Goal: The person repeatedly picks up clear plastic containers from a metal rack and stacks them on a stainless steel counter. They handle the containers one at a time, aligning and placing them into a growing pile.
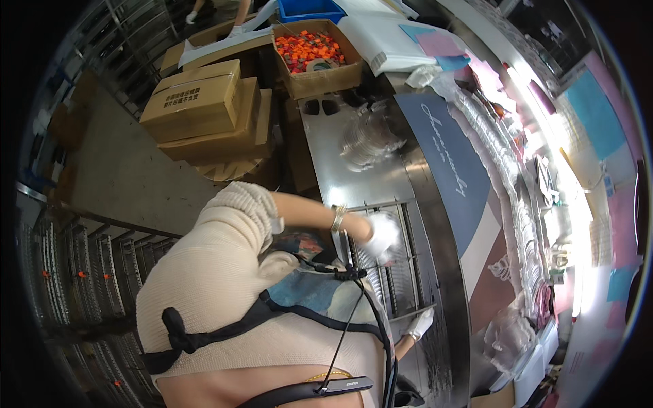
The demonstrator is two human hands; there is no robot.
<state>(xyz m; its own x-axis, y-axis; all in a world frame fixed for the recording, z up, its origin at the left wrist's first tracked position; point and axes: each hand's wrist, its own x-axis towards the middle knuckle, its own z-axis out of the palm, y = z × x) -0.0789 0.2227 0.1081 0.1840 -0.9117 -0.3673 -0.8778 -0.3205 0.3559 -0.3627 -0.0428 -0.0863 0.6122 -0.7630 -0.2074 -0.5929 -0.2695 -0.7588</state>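
Observation:
My left hand (380, 237), in a white glove and blurred, is over the upper part of a metal rack (419, 245) on the steel worktable. Its fingers, and anything between them, cannot be made out. Rows of thin, clear disc-like pieces (375, 280) stand between the rack's bars. At the rack's near right corner is my right hand (421, 324), also white-gloved, with its fingertips against the end bar; its grip is unclear. Farther left along the steel table (326, 148) lies a stack of clear round pieces (368, 138), beside dark lenses (320, 106).
Cardboard boxes (194, 102) are stacked beyond my left arm. An open carton (326, 80) holds orange and red small pieces. A printed blue-grey mat (433, 153) borders the steel surface, with plastic wrap (510, 336) beyond. Another person's gloved hand (236, 31) is at the top.

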